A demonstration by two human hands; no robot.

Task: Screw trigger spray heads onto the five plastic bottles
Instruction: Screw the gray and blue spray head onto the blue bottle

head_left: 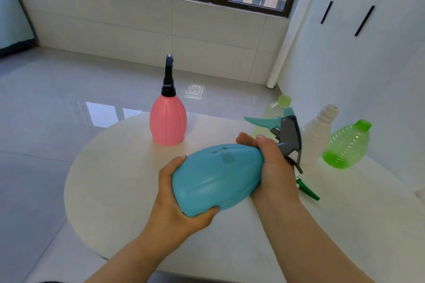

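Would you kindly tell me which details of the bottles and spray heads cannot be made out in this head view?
- Neck of the teal bottle and the collar of the grey spray head: covered by the right hand, so how far the thread is engaged is unknown.
- Green trigger piece: mostly behind the right wrist.
- Yellow-green bottle: body hidden by the teal trigger head.
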